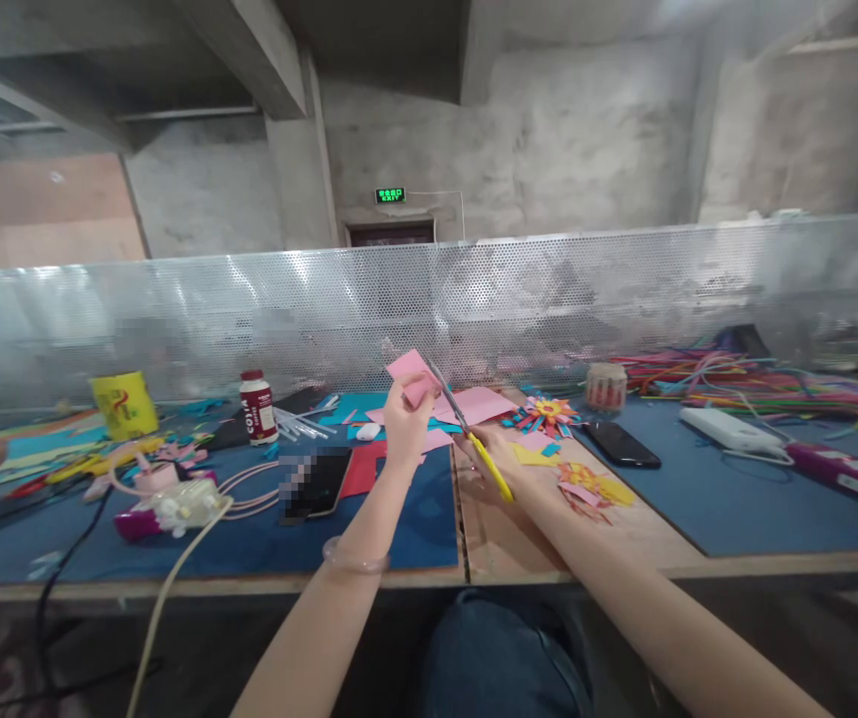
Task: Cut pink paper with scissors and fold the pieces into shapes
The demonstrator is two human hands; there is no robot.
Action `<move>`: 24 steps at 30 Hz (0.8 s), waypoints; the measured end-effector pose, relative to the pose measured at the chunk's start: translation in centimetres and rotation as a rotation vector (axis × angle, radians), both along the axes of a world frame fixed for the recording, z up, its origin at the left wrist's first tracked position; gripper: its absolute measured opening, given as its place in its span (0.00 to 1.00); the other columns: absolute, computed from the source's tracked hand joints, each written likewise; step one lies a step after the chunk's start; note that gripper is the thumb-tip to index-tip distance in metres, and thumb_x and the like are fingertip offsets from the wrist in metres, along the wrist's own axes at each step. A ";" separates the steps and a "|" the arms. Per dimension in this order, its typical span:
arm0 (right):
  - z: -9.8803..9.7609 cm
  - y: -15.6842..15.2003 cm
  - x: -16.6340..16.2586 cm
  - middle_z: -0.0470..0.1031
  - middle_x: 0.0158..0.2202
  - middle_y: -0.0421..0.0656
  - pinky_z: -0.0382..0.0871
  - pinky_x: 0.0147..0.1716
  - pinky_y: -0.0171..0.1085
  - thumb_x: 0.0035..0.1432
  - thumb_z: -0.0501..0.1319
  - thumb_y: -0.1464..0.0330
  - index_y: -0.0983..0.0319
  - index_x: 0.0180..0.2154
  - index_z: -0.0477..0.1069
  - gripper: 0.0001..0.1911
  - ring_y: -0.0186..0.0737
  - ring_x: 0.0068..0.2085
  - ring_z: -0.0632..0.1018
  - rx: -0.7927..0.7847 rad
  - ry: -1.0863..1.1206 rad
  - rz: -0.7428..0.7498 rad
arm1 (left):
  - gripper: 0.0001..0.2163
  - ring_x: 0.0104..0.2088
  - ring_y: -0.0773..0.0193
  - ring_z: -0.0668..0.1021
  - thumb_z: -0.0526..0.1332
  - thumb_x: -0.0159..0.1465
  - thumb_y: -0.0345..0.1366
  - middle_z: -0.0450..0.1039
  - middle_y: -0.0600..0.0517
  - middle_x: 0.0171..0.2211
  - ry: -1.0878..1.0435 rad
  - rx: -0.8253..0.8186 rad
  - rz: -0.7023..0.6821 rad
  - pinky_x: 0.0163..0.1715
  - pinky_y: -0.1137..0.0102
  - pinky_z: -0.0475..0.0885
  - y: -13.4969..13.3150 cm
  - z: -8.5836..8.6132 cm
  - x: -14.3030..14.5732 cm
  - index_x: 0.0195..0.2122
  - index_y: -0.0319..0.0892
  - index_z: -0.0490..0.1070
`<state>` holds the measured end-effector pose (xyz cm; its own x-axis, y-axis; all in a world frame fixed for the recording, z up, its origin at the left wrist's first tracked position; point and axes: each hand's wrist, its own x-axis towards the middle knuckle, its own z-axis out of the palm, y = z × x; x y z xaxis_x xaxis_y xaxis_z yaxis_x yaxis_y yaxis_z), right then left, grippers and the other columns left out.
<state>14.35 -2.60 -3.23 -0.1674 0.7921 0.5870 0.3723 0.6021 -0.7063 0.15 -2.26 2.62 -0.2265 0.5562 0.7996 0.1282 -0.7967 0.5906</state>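
Note:
My left hand (406, 424) is raised over the table and pinches a small piece of pink paper (412, 371). A clear bangle sits on that wrist. My right hand (490, 461) grips yellow-handled scissors (474, 439), whose blades reach up to the edge of the pink paper. More pink sheets (475, 404) lie flat on the table just behind the hands. A finished paper flower (547, 413) of orange, pink and blue strips lies to the right of the scissors.
A blue mat (249, 538) covers the table. On it lie a dark phone (622, 445), another phone (316, 483), a glue bottle (257, 406), a yellow cup (124, 404), a white power bank (730, 430), cables and coloured strips (758, 384). A perforated metal screen (429, 309) closes the back. Other people's hands show at both edges.

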 end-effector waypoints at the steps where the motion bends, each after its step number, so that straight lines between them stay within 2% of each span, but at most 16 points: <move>1: 0.0 -0.1 -0.1 0.69 0.25 0.39 0.62 0.26 0.31 0.52 0.53 0.60 0.65 0.32 0.71 0.16 0.35 0.27 0.68 -0.009 0.008 0.000 | 0.11 0.37 0.61 0.74 0.60 0.54 0.34 0.71 0.49 0.38 0.000 0.002 -0.001 0.37 0.68 0.69 0.0 0.0 0.0 0.39 0.42 0.68; 8: -0.2 0.1 0.0 0.68 0.25 0.40 0.61 0.26 0.32 0.52 0.51 0.59 0.66 0.32 0.72 0.18 0.34 0.26 0.67 0.005 -0.023 -0.047 | 0.11 0.39 0.61 0.74 0.60 0.54 0.34 0.71 0.49 0.39 -0.003 0.008 0.019 0.40 0.67 0.68 -0.2 0.0 0.1 0.39 0.42 0.68; 24: -0.1 -0.1 0.1 0.68 0.26 0.40 0.61 0.25 0.31 0.52 0.52 0.59 0.66 0.32 0.70 0.17 0.34 0.28 0.66 -0.013 -0.006 0.007 | 0.11 0.40 0.61 0.74 0.60 0.54 0.34 0.70 0.49 0.39 0.004 0.012 0.011 0.40 0.67 0.68 -0.3 0.1 0.0 0.39 0.42 0.67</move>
